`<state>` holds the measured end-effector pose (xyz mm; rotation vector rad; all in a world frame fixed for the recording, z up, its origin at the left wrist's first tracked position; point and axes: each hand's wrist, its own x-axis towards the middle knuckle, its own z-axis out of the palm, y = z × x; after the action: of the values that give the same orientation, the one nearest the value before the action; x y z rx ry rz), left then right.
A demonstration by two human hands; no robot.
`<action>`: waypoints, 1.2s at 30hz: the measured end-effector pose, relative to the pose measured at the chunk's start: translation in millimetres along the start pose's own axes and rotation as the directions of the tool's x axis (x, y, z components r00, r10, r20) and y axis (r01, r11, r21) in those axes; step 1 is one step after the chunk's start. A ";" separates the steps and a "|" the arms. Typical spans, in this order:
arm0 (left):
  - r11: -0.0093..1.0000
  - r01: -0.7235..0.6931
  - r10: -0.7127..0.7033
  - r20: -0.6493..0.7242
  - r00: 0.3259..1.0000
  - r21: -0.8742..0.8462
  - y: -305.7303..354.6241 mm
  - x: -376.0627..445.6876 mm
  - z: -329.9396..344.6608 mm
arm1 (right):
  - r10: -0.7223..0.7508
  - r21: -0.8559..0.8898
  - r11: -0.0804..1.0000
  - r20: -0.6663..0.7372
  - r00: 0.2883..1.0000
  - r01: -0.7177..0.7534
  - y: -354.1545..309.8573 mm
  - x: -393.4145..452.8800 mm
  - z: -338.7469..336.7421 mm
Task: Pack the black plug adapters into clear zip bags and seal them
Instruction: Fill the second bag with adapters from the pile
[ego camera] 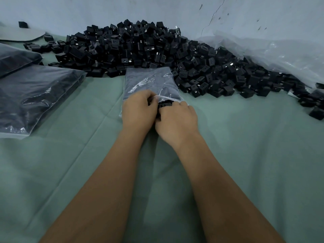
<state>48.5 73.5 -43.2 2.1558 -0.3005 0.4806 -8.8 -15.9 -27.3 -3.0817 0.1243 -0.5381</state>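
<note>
Both forearms reach forward over the green cloth (245,155) that covers the bench, wrists close together near the middle of the view. My left hand (138,109) lies on the near, open end of a clear zip bag (150,83), fingers (150,99) curled over the bag's mouth edge and pinching the film there. My right hand (177,120) sits just beside it, touching the left at the thumb side, fingers curled round a black plug adapter (164,104) at the bag's opening. The adapter shows only as a dark patch between the two sets of fingertips, partly under the lifted film; whether it is fully inside the mouth I cannot tell.

The zip bag lies flat on the cloth, its long axis running away from me, far end touching the foot of the adapter pile (157,50). The bag looks dark through the film.

The pile is a broad heap of loose black adapters against the pale wall (157,7), spreading right toward a crumpled sheet of clear plastic (271,53). A few strays lie at the far right edge.

To the left, well apart from my hands, two filled bags lie on the cloth: a large one (38,95) nearer me and another (15,57) behind it, partly out of view.
</note>
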 end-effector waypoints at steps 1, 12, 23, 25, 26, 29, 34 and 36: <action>1.000 0.003 -0.003 0.001 1.000 -0.003 0.2 0.0 0.1 | -0.004 -0.003 1.000 -0.017 1.000 0.004 0.3 0.8 -1.5; 1.000 0.008 -0.008 0.021 1.000 0.005 0.4 1.2 -0.3 | -0.030 0.055 0.998 -0.048 0.998 0.033 9.2 4.9 -5.1; 1.000 -0.011 0.011 0.010 1.000 0.015 0.6 0.6 -0.7 | -0.001 0.091 0.996 -0.045 0.999 0.005 16.5 8.0 -4.5; 1.000 -0.013 0.013 0.009 1.000 0.024 -0.2 1.5 0.3 | -0.028 0.089 0.996 -0.025 0.999 0.030 16.8 8.1 -1.0; 0.999 -0.014 0.014 0.009 1.000 0.029 -0.5 1.6 0.7 | -0.042 0.087 0.995 -0.023 0.999 0.044 16.9 8.4 0.7; 0.994 -0.081 0.082 0.001 0.997 0.073 0.4 0.4 1.1 | -0.069 0.094 0.993 -0.033 0.997 0.072 17.3 9.0 4.0; 0.976 -0.203 0.197 0.071 0.978 0.082 2.1 -2.3 2.6 | -0.099 0.124 0.987 -0.040 0.994 0.103 19.2 8.2 6.3; 0.993 -0.119 0.119 0.066 0.991 0.006 1.4 -1.4 2.6 | -0.060 0.133 0.988 -0.095 0.994 0.072 20.9 8.1 5.0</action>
<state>47.3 70.6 -44.2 2.1742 -0.4664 0.4801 -1.1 -37.5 -29.8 -2.9379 -0.0136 -0.6604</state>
